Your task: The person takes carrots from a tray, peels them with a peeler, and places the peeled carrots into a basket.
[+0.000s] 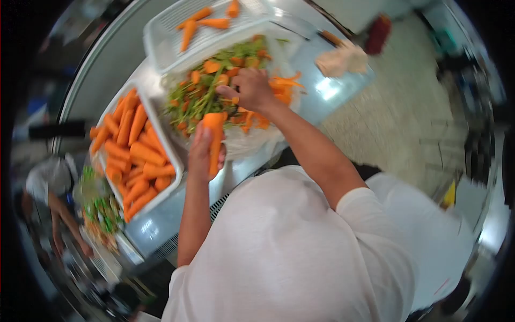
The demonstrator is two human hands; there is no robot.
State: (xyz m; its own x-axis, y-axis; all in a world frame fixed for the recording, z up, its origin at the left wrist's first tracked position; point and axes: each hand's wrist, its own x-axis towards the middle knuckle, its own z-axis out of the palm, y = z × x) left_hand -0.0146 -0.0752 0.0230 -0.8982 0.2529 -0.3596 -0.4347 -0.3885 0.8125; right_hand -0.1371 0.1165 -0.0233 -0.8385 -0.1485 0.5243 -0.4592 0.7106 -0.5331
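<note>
My left hand [199, 153] is wrapped round a peeled orange carrot [213, 137], its thick end pointing away from me. Just beyond it, my right hand [249, 88] is over a heap of carrot tops and trimmings [201, 96], fingers curled and thumb bent in. Something small and dark shows between those fingers, too blurred to name. Thin orange peelings [284, 88] lie to the right of that hand. The heap rests on a clear plastic sheet or bag [244, 147], partly hidden under my forearm.
A white tray full of carrots [134, 147] stands on the left. Beyond the heap, another white tray [161, 56] holds several carrots. A large knife [292, 25] and a crumpled beige cloth [341, 58] lie at the right. Another person [53, 185] works at far left, near bagged green vegetables [99, 206].
</note>
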